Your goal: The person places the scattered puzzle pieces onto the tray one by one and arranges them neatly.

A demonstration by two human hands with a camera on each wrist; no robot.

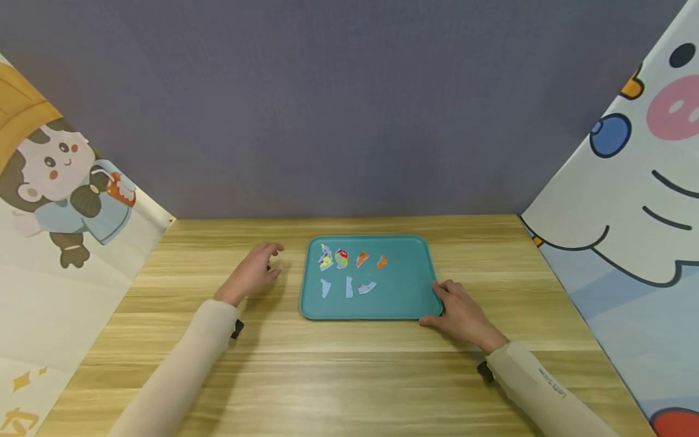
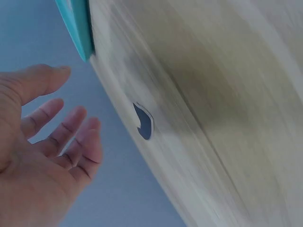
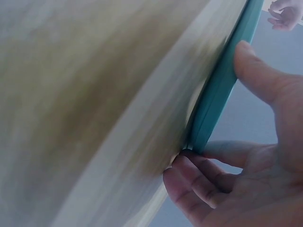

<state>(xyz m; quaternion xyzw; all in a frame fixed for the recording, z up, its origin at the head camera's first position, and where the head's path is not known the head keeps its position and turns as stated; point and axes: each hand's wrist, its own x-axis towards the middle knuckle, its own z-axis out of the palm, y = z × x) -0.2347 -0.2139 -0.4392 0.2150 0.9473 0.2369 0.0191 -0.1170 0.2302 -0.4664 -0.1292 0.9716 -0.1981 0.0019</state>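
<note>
A teal tray [image 1: 409, 279] lies on the wooden table. Toward its left side are two rows of small flat, irregular pieces; the back row includes a yellow-and-purple piece [image 1: 326, 260] and an orange piece [image 1: 362, 259], the front row pale ones such as a narrow strip [image 1: 349, 287]. My right hand [image 1: 461, 312] grips the tray's near right corner, thumb on the front edge and fingers along the right side. My left hand [image 1: 252, 273] is held left of the tray, apart from it, fingers loosely bent. Near it, a dark curved piece [image 2: 145, 122] with a pale edge lies on the table.
A grey-purple partition [image 1: 349, 109] stands behind the table [image 1: 327, 376]. Printed panels flank it, with a cartoon child [image 1: 65, 164] on the left and a pink-snouted cartoon animal [image 1: 644, 200] on the right.
</note>
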